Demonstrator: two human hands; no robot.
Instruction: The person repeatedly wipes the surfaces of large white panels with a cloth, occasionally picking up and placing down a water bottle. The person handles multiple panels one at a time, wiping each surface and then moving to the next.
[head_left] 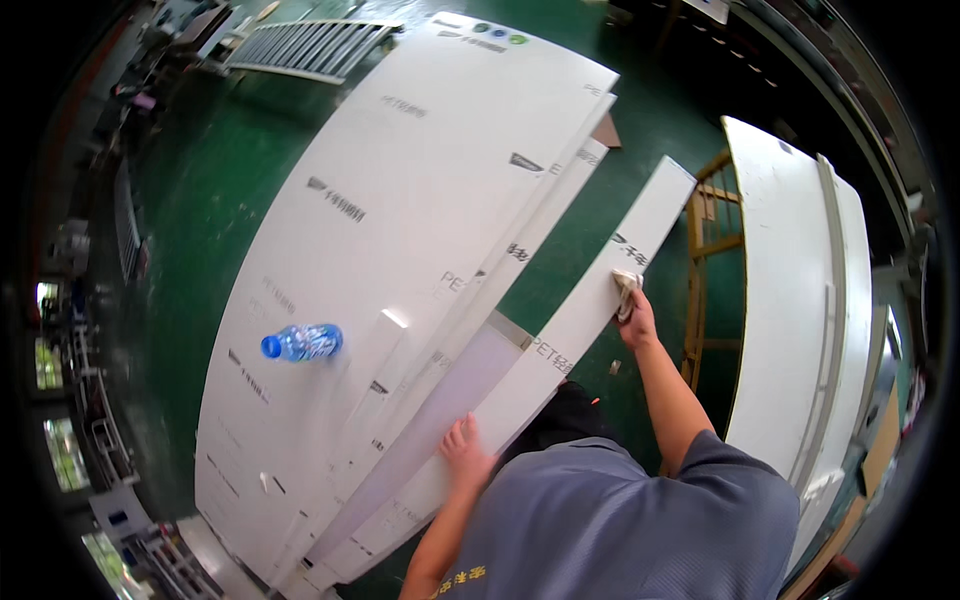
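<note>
A long, narrow white panel (580,310) with dark printing lies in front of me, running from lower left to upper right. My left hand (466,452) rests on this strip near its lower part, fingers apart and holding nothing. Farther up the same strip, my right hand (638,325) is closed around a crumpled, light-coloured cloth (627,284), which touches the panel's right edge. Left of the strip, wide white panels (400,200) lie stacked. A blue-capped plastic bottle (305,342) is on top of them.
At right stands a long white-topped bench (790,270) beside a wooden frame (697,290). A slatted metal rack (310,48) is at the far left on the green floor (215,170). Machinery lines the left wall.
</note>
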